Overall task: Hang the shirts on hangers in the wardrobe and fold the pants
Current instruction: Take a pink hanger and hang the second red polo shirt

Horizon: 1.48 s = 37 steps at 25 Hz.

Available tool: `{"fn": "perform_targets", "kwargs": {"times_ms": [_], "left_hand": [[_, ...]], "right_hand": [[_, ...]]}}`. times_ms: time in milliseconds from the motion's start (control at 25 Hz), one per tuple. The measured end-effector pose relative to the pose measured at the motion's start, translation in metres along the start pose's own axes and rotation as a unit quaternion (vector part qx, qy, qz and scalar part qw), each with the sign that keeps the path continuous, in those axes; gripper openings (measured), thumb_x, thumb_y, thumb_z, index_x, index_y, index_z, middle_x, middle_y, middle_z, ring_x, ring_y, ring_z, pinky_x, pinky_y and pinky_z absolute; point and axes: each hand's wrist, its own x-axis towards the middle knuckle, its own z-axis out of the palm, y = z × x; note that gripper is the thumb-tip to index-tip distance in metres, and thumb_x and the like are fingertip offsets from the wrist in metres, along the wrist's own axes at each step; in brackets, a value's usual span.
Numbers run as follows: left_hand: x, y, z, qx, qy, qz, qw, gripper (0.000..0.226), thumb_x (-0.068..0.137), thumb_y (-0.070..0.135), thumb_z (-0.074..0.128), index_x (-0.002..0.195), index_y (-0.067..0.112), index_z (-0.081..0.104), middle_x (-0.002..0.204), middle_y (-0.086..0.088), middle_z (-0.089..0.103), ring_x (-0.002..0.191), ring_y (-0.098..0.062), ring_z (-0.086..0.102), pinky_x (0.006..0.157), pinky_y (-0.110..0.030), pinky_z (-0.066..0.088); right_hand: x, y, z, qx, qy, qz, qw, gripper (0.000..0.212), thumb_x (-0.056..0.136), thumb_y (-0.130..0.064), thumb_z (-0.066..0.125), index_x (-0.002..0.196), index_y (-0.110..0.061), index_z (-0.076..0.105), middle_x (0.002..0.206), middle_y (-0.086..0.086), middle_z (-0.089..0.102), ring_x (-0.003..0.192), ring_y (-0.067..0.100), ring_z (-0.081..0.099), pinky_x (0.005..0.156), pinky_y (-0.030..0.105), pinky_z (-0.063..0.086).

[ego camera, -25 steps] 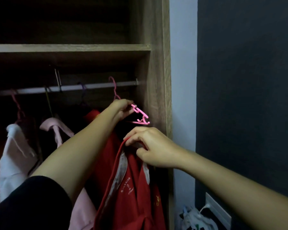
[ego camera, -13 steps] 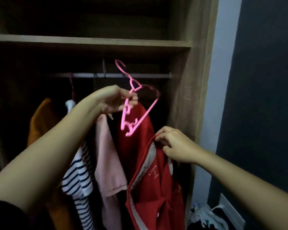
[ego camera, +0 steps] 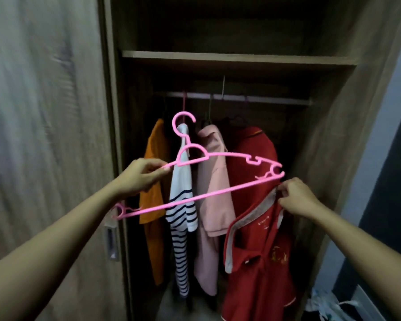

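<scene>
My left hand (ego camera: 140, 178) grips the left shoulder of a pink plastic hanger (ego camera: 218, 192), held free in front of the open wardrobe with its hook up. My right hand (ego camera: 298, 196) pinches the grey collar of a red polo shirt (ego camera: 262, 258), which hangs down from that hand. The hanger's right tip sits just above my right hand. On the rail (ego camera: 264, 99) behind hang an orange shirt (ego camera: 153, 205), a white striped shirt (ego camera: 183, 218), a pink shirt (ego camera: 214, 200) and another red shirt (ego camera: 250, 158).
A wooden shelf (ego camera: 236, 57) runs above the rail. The sliding wardrobe door (ego camera: 49, 135) with a metal handle (ego camera: 111, 243) stands at the left. A dark wall is at the right, with crumpled clothes (ego camera: 326, 304) on the floor below it.
The left hand has taken the pink hanger off the rail and brought it down and out, now level in front of the wardrobe. The view has pulled back and swung left. The right hand still holds the collar.
</scene>
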Motion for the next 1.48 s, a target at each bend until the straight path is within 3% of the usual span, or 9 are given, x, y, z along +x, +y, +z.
{"fn": "perform_targets", "kwargs": {"times_ms": [160,280,400,640,800,920,1040,1280,1480], "left_hand": [[-0.034,-0.019,0.007,0.06,-0.016,0.02,0.998,0.011,0.089,0.033,0.058,0.085,0.038,0.067,0.049,0.015,0.055,0.045,-0.002,0.049,0.046,-0.013,0.038],[-0.046,-0.018,0.031,0.104,-0.022,0.06,0.993,0.016,0.091,0.036,0.058,0.093,0.028,0.072,0.06,0.019,0.064,0.054,0.002,0.055,0.055,-0.015,0.042],[-0.06,-0.012,0.072,0.089,0.003,0.112,0.99,0.043,0.089,0.05,0.048,0.097,0.016,0.072,0.073,-0.002,0.069,0.062,-0.003,0.055,0.062,-0.029,0.044],[-0.085,-0.01,0.082,-0.016,0.201,0.141,0.969,0.029,0.087,0.034,0.055,0.092,0.013,0.074,0.076,0.005,0.072,0.07,-0.002,0.066,0.063,-0.018,0.049],[-0.086,0.005,0.076,0.063,0.221,0.104,0.968,0.032,0.09,0.041,0.05,0.091,0.017,0.071,0.076,-0.002,0.071,0.071,-0.019,0.067,0.062,-0.036,0.051],[-0.091,0.02,0.084,0.226,0.339,0.03,0.913,0.025,0.084,0.033,0.053,0.101,0.019,0.065,0.101,-0.005,0.063,0.092,-0.026,0.053,0.075,-0.038,0.043],[-0.12,0.029,0.126,0.198,0.325,0.124,0.916,0.024,0.075,0.021,0.054,0.097,0.014,0.061,0.103,-0.01,0.053,0.093,-0.027,0.047,0.076,-0.038,0.039],[-0.132,-0.022,0.164,-0.029,-0.004,-0.176,0.984,0.042,0.081,0.022,0.069,0.122,0.018,0.06,0.119,-0.011,0.054,0.11,-0.021,0.056,0.09,-0.015,0.038],[-0.109,-0.028,0.111,-0.111,0.021,-0.381,0.918,0.005,0.087,0.005,0.064,0.086,0.003,0.06,0.067,0.001,0.046,0.056,-0.012,0.048,0.049,-0.016,0.036]], "right_hand": [[-0.015,-0.01,0.007,0.022,-0.001,0.005,1.0,0.033,0.069,-0.001,0.062,0.049,-0.025,0.05,0.051,-0.003,0.047,0.056,0.019,0.051,0.04,0.014,0.029],[-0.024,-0.042,0.016,-0.006,-0.013,-0.071,0.997,0.014,0.066,-0.016,0.06,0.075,-0.016,0.071,0.083,0.009,0.064,0.09,0.026,0.057,0.067,0.023,0.042],[-0.03,-0.081,0.028,-0.032,-0.021,-0.159,0.987,0.046,0.066,-0.015,0.048,0.107,-0.005,0.067,0.116,0.015,0.057,0.109,0.033,0.053,0.095,0.032,0.044],[-0.036,-0.106,0.011,-0.153,0.154,-0.302,0.928,0.04,0.087,-0.047,0.035,0.098,-0.022,0.065,0.091,0.0,0.069,0.086,0.027,0.06,0.071,0.036,0.044],[-0.026,-0.113,0.014,-0.168,0.226,-0.312,0.907,0.048,0.093,-0.046,0.032,0.066,-0.016,0.058,0.059,0.004,0.064,0.053,0.029,0.064,0.04,0.027,0.036],[-0.021,-0.119,0.021,-0.155,0.21,-0.278,0.924,0.059,0.09,-0.055,0.022,0.071,-0.015,0.061,0.065,0.008,0.068,0.062,0.034,0.066,0.045,0.03,0.037],[-0.019,-0.121,0.025,-0.115,0.23,-0.275,0.926,0.059,0.089,-0.058,0.019,0.075,-0.016,0.058,0.071,0.01,0.068,0.068,0.037,0.066,0.05,0.032,0.038],[-0.03,-0.119,-0.017,-0.033,0.27,-0.281,0.92,0.055,0.09,-0.054,0.027,0.07,-0.014,0.057,0.067,0.01,0.067,0.069,0.036,0.065,0.051,0.031,0.034],[-0.032,-0.074,0.002,-0.137,0.261,-0.297,0.908,0.059,0.091,-0.052,0.026,0.062,-0.011,0.058,0.061,0.007,0.066,0.059,0.032,0.066,0.043,0.029,0.039]]}}
